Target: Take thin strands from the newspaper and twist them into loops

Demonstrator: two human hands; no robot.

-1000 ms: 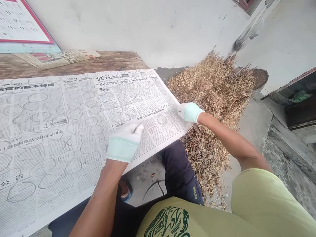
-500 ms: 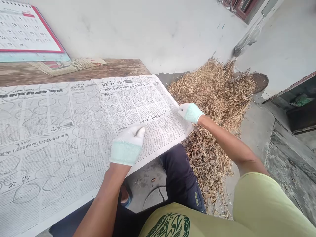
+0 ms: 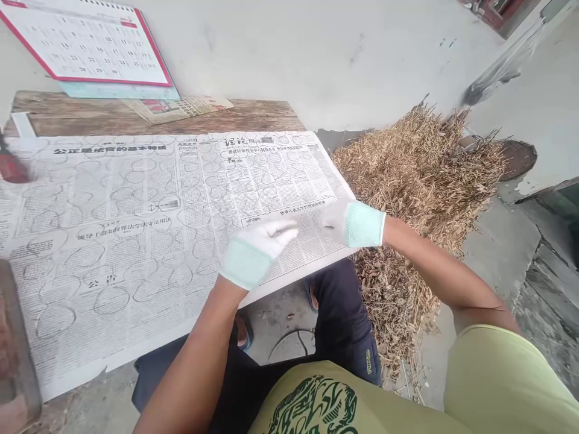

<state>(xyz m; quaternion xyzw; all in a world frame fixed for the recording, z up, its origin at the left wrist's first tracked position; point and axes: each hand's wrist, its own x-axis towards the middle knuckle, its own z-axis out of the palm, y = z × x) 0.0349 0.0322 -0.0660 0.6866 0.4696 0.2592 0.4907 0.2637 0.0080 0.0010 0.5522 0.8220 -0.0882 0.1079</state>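
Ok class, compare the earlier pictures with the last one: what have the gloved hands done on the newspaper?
The left hand has moved rightward, its curled fingers now stretched out toward the right hand. The right hand has shifted inward from the sheet's right edge, so the hands are closer together. Neither has taken hold of anything. The newspaper still lies spread on the wooden tabletop, beside the straw pile.

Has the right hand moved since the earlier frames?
Yes: the right hand has shifted left, toward the left hand, judged against the wooden table corner.
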